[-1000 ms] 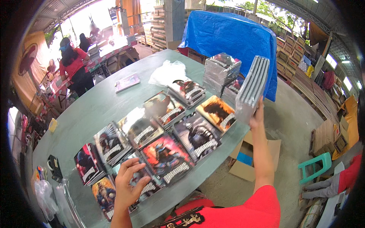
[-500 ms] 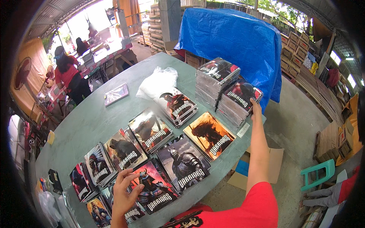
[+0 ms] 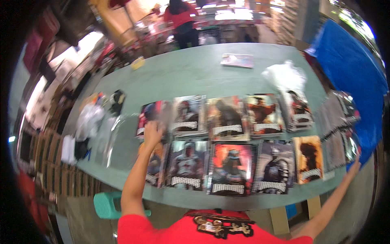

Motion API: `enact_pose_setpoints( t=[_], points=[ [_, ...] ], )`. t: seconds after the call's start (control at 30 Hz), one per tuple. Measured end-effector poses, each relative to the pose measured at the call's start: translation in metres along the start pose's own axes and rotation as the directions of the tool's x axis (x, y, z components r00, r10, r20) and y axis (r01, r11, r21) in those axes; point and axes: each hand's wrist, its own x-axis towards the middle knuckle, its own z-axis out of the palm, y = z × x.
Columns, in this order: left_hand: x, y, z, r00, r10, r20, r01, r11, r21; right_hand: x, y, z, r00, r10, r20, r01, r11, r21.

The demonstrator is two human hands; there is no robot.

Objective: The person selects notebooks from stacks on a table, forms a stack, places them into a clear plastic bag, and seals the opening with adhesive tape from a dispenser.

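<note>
Several spiral-bound notebooks with illustrated warrior covers lie in two rows on a green table [image 3: 191, 79]. At the far row's left end, my left hand [image 3: 152, 134] is over the lower edge of a dark red and blue notebook [image 3: 147, 116]; motion blurs its fingers. Just below lies a notebook with an orange-blue cover [image 3: 155, 166], partly behind my forearm. My right hand [image 3: 356, 164] reaches far right to the side of the nearer stack of notebooks [image 3: 337, 148]; its fingers are mostly hidden. Behind stands another notebook stack [image 3: 339, 110].
White plastic wrap [image 3: 286, 75] lies behind the far row, near a flat pale purple pack [image 3: 237, 60]. Clear plastic bags [image 3: 89, 120] sit at the table's left. A blue tarp [image 3: 349, 61] covers something at right. A green stool [image 3: 106, 205] stands below; a person [image 3: 181, 20] is beyond the table.
The view has swung left. My left hand has moved left from above the red-covered notebook to the far row's leftmost notebook. My right hand is still by the nearer stack.
</note>
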Motion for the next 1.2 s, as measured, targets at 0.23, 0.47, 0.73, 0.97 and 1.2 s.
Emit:
enact_pose_setpoints(
  t=[0.23, 0.47, 0.73, 0.97, 1.2],
  points=[
    [-0.004, -0.15, 0.006, 0.726, -0.688, 0.029, 0.687, 0.726, 0.031, 0.032, -0.032, 0.125, 0.977, -0.17, -0.126, 0.081, 0.852, -0.518],
    [0.006, 0.053, -0.023, 0.968, 0.002, -0.25, -0.047, 0.983, -0.175, -0.099, -0.078, 0.437, 0.564, 0.357, 0.745, -0.796, 0.475, 0.375],
    [0.055, 0.047, 0.04, 0.996, 0.004, 0.086, -0.011, 0.996, 0.09, -0.122, -0.075, 0.419, 0.448, 0.544, 0.71, -0.882, 0.397, 0.253],
    [0.059, 0.034, 0.073, 0.988, -0.073, -0.139, 0.032, 0.96, -0.279, -0.149, -0.058, 0.368, 0.28, 0.714, 0.642, -0.927, 0.374, -0.011],
    [0.042, 0.009, 0.078, 0.955, -0.264, -0.137, 0.218, 0.933, -0.286, -0.145, -0.06, 0.377, 0.228, 0.657, 0.719, -0.933, 0.36, -0.032]
  ],
)
